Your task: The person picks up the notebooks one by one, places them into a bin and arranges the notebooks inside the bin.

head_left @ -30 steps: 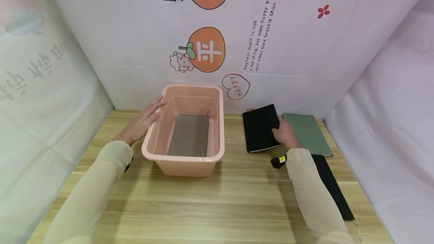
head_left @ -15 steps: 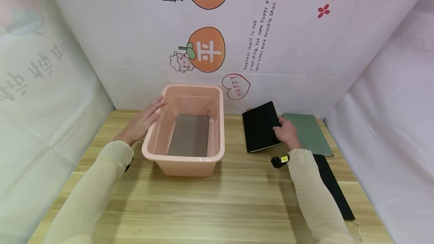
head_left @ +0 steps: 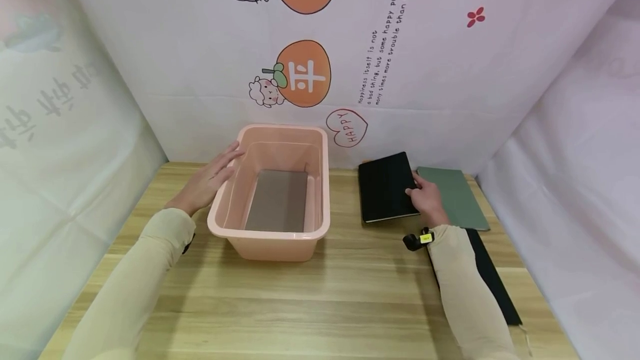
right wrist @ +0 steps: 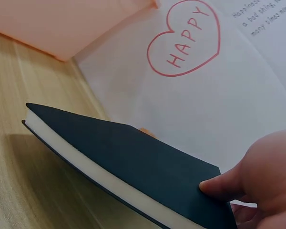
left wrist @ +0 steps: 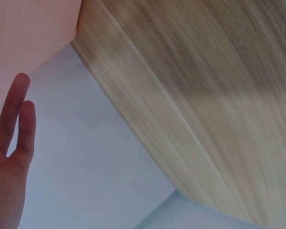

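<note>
My right hand (head_left: 427,199) pinches the right edge of a black notebook (head_left: 386,189), thumb on the cover and fingers beneath. In the right wrist view the notebook (right wrist: 128,157) tilts over the table, its white page edges showing and a shadow under it. At the left, my left hand (head_left: 207,182) rests with extended fingers on the left rim of a pink plastic bin (head_left: 320,233). Two straight fingers of that hand (left wrist: 14,124) show against the bin's side in the left wrist view. A flat grey-brown item (head_left: 277,201), like a notebook, lies on the bin's floor.
A green notebook (head_left: 462,199) lies at the back right of the wooden table (head_left: 320,310). A second black item (head_left: 500,288) lies partly under the right forearm, with a pale ribbon at its end. White printed cloth (head_left: 425,71) stands behind and at both sides.
The black notebook has shifted slightly to the right and tilted a little, and my right hand has moved along with it. The left hand and the bin stay in place.
</note>
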Motion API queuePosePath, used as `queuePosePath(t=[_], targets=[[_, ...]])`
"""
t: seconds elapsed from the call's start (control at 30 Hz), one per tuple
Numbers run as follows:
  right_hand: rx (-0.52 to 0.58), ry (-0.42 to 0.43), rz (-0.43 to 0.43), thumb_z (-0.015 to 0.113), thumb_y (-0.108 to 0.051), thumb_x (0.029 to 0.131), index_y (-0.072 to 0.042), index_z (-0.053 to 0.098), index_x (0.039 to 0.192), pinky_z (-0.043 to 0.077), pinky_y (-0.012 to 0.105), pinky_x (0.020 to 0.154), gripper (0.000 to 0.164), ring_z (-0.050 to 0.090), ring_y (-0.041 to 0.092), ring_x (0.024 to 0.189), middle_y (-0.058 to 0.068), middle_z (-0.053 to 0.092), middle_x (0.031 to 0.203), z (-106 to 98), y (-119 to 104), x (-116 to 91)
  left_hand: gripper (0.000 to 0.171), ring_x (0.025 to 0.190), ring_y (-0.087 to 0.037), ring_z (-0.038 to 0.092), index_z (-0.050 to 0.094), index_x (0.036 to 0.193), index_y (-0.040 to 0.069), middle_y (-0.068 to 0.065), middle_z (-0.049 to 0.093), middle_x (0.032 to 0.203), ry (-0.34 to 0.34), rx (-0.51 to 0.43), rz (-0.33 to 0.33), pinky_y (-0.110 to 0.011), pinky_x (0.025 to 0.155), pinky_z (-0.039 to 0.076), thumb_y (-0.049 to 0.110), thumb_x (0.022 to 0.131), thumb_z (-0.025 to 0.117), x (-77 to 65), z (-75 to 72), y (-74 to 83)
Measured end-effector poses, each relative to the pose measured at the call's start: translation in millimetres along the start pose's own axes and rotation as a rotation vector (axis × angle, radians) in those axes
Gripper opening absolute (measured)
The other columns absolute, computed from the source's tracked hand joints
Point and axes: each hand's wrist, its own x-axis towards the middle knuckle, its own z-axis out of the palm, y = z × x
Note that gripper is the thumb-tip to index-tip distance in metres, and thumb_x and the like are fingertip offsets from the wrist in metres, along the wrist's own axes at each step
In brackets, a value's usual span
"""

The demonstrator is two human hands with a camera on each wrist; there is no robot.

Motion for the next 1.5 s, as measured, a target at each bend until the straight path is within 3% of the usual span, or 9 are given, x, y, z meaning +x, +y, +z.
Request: queuePosePath(t=[0.4, 0.77, 0.97, 1.17, 1.5], targets=[[0.111, 0.001, 0.019, 0.041, -0.009, 0.106, -0.019, 0.011, 0.164, 0.024, 0.061, 0.125, 0.066, 0.010, 0.041, 0.158, 0.018, 0.012, 0.171, -7.0, -1.6, -10.7, 0.050, 0.161, -0.022, 0.015, 0.034, 0.159, 0.034, 0.022, 0.012, 0.171, 0.001, -0.009, 0.007, -0.065, 0.125, 0.017, 0.045, 0.111, 0.033, -1.4, 2.0, -0.8], [0.192, 0.011, 0.007, 0.041, -0.013, 0.108, -0.020, 0.011, 0.165, 0.033, 0.059, 0.121, 0.065, 0.027, 0.044, 0.153, 0.018, 0.015, 0.171, -11.9, -13.5, -20.1, 0.049, 0.161, -0.023, 0.015, 0.035, 0.159, 0.030, 0.017, 0.013, 0.172, -0.002, -0.022, 0.024, -0.064, 0.125, 0.017, 0.041, 0.111, 0.035, -0.2, 1.2, 0.6], [0.293, -0.002, 0.022, 0.041, -0.017, 0.109, -0.024, 0.012, 0.165, 0.032, 0.056, 0.123, 0.063, 0.024, 0.041, 0.155, 0.014, 0.009, 0.173, -15.8, -17.9, -22.1, 0.050, 0.161, -0.023, 0.014, 0.034, 0.159, 0.034, 0.020, 0.012, 0.171, -0.006, -0.014, 0.012, -0.065, 0.125, 0.017, 0.044, 0.111, 0.034, 0.2, 0.3, 0.0], [0.313, -0.015, 0.034, 0.042, -0.020, 0.109, -0.029, 0.012, 0.164, 0.032, 0.054, 0.124, 0.063, 0.022, 0.037, 0.157, 0.010, 0.008, 0.173, -20.1, -27.1, -27.7, 0.049, 0.161, -0.023, 0.015, 0.033, 0.159, 0.035, 0.020, 0.012, 0.171, -0.002, -0.017, 0.011, -0.066, 0.124, 0.017, 0.044, 0.111, 0.035, 0.4, 0.3, -1.1], [0.372, -0.007, 0.024, 0.044, -0.019, 0.109, -0.026, 0.017, 0.164, 0.028, 0.051, 0.127, 0.062, 0.017, 0.033, 0.159, 0.005, 0.007, 0.174, -25.0, -45.2, -33.1, 0.050, 0.161, -0.023, 0.015, 0.034, 0.159, 0.034, 0.021, 0.012, 0.171, 0.000, -0.017, 0.016, -0.065, 0.125, 0.018, 0.044, 0.111, 0.034, 0.5, -0.2, -0.8]])
